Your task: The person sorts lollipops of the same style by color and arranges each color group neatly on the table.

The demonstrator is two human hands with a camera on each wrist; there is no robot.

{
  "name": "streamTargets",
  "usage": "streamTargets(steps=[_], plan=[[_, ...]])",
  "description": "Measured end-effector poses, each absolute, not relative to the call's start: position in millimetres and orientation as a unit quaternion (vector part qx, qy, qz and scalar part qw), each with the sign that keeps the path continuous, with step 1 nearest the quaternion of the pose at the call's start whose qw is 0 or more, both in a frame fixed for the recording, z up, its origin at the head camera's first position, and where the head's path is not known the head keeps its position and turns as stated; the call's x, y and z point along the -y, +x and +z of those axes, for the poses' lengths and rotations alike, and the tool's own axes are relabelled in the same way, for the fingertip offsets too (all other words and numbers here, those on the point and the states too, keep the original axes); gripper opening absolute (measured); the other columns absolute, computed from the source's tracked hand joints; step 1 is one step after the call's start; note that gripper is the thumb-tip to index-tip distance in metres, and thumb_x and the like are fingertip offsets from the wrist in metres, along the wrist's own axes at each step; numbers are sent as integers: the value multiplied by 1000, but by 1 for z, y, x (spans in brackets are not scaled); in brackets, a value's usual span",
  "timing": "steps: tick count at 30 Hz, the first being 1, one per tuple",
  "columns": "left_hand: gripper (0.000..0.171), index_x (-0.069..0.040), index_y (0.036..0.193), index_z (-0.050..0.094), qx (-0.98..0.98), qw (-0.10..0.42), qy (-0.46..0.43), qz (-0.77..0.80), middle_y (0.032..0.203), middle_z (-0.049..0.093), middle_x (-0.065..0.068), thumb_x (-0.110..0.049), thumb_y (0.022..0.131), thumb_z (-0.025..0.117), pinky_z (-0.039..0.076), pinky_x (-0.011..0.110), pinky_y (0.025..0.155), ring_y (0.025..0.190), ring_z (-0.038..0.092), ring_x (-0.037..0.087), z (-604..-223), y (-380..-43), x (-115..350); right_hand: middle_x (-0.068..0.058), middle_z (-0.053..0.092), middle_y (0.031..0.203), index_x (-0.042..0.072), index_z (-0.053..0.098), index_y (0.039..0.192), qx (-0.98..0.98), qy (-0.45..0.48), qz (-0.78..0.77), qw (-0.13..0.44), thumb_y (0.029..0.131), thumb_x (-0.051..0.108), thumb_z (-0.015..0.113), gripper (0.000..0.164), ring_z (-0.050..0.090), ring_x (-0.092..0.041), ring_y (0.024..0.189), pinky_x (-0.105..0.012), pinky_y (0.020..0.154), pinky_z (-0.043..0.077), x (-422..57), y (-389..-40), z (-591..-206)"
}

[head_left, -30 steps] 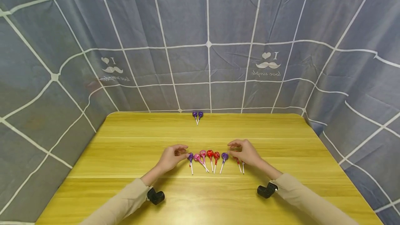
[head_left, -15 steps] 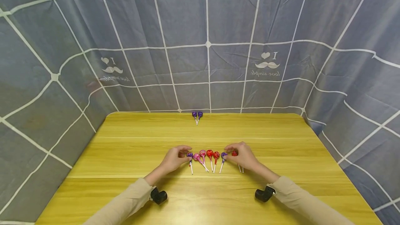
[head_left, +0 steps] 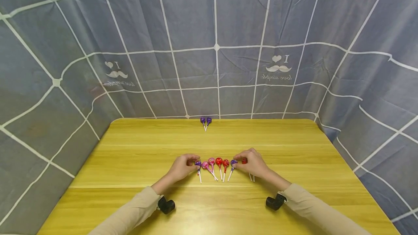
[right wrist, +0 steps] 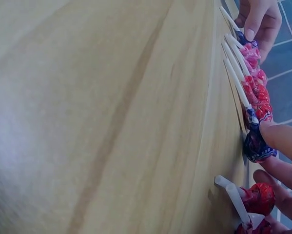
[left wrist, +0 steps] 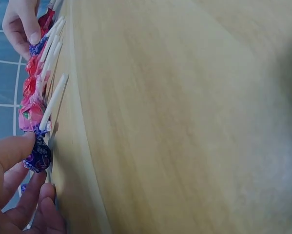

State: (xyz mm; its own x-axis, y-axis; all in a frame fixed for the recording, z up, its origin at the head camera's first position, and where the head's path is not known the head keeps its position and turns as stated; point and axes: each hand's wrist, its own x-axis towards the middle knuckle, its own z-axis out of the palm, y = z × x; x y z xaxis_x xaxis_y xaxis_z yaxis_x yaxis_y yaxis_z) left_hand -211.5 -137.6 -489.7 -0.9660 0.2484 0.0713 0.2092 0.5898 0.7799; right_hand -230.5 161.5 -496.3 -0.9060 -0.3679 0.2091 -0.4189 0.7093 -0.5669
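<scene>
My left hand (head_left: 181, 167) pinches the wrapped head of a purple lollipop (left wrist: 37, 155) at the left end of a row. At the row's right end, my right hand (head_left: 254, 163) pinches another purple lollipop (right wrist: 258, 146) between thumb and finger. Between the hands lie two pink lollipops (head_left: 211, 161) and two red lollipops (head_left: 219, 161), heads toward the back and white sticks toward the front. Under the right hand's other fingers sits a red lollipop (right wrist: 260, 199), with another beside it at the right wrist view's lower edge. The hand partly hides both in the head view.
Two purple lollipops (head_left: 208, 120) lie at the back edge of the wooden table (head_left: 209, 206), their sticks crossing. A grey curtain (head_left: 192, 68) with white lines hangs behind the table and along both sides. Black wrist cameras (head_left: 275, 202) are strapped at both sleeves.
My right hand has moved left from beside the row onto the right-end purple lollipop and pinches it. The left hand has shifted slightly right, closing on the left-end purple lollipop.
</scene>
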Motion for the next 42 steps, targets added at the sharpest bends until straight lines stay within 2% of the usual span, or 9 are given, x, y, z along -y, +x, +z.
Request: streamTargets(steps=[9,12,16,22,28,30,34,38,42], plan=[[29,0,110,70,-900,57,124,414,96,70,10,-10,83,72,37,19,57,70,48,12,-487,-215,138,3,73,87,14,77,94,921,223,318,20,77,28,80,22,42,-11,76,-25,69,31,-162,-231,-491],[29,-1,110,71,-902,59,117,411,98,71,10,-12,84,72,39,19,58,71,49,11,-487,-215,138,5,72,82,13,77,95,920,233,314,15,78,29,79,24,38,-10,71,-25,68,30,-163,-234,-491],[29,-2,110,71,-902,58,111,414,101,71,10,-12,84,72,39,20,60,73,49,11,-486,-216,138,3,73,84,12,77,97,916,248,314,8,78,30,79,27,38,-9,70,-25,72,31,-164,-237,-491],[28,-1,110,71,-899,61,120,416,102,71,11,-13,84,72,39,20,61,73,49,11,-485,-216,140,0,75,92,10,76,99,907,276,317,1,79,28,78,26,49,-8,76,-30,82,37,-166,-239,-491],[26,0,109,71,-895,66,137,418,99,70,10,-13,86,70,39,19,59,70,49,10,-486,-215,143,-2,74,94,9,76,98,901,287,324,-10,81,25,77,24,58,-17,89,-39,89,40,-168,-239,-490],[25,-1,109,71,-895,69,136,420,98,69,10,-13,87,69,39,19,60,71,49,11,-486,-215,144,-3,74,95,9,76,98,900,289,325,-14,81,25,77,24,59,-18,91,-38,89,42,-168,-239,-490],[24,-1,109,71,-894,74,135,421,95,68,8,-13,87,68,40,20,62,73,50,12,-487,-216,145,-6,74,96,6,75,99,893,292,340,-32,82,24,75,25,57,-12,84,-25,77,43,-170,-242,-490],[23,-1,109,70,-893,68,138,422,93,67,7,-12,89,67,40,20,63,74,50,12,-488,-216,146,-8,74,95,4,73,101,883,290,364,-59,84,22,74,24,48,-5,68,-17,59,38,-171,-245,-490],[22,-1,107,70,-892,60,136,426,95,67,8,-11,89,67,42,20,64,76,53,11,-488,-217,147,-8,73,94,3,71,103,878,269,386,-87,85,22,73,26,53,-5,69,-17,60,43,-173,-247,-488]])
